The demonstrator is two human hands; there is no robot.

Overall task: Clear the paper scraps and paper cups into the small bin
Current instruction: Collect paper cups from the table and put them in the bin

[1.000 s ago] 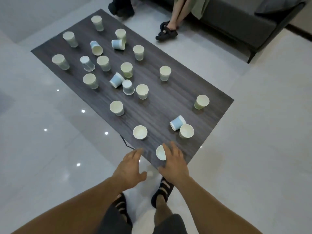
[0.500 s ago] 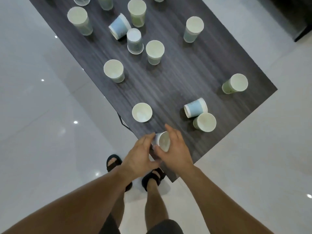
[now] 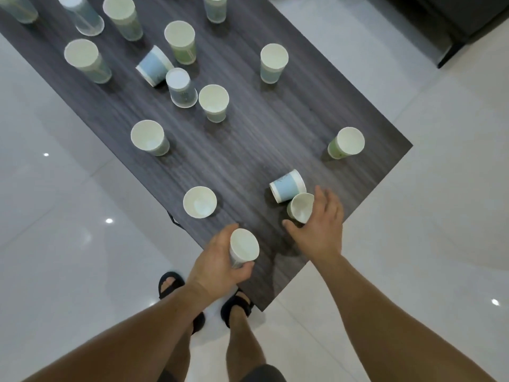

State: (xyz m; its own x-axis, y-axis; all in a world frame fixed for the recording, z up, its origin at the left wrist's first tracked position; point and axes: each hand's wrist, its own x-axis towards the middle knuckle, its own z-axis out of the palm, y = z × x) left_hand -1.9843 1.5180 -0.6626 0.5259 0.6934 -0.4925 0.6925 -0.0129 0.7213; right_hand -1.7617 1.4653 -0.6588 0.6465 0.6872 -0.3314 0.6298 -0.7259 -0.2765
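Note:
My left hand (image 3: 217, 260) grips a white paper cup (image 3: 243, 248) just above the near corner of the dark wood table (image 3: 248, 150). My right hand (image 3: 319, 224) reaches around a second paper cup (image 3: 300, 207), thumb on its near side and fingers along its far side, still spread. Touching that cup, a blue paper cup (image 3: 287, 186) lies on its side. Another upright cup (image 3: 199, 202) stands left of my hands, and one more (image 3: 347, 143) is near the right edge. Several further cups are spread over the far half. No bin or paper scraps show.
The table's near corner juts toward my sandalled feet (image 3: 237, 301) on the glossy tiled floor (image 3: 82, 244). A dark sofa (image 3: 454, 15) stands at the top right.
The cup passed from my right hand into my left. My right hand moved right and forward to the cup beside the lying blue one. The view shifted closer to the table.

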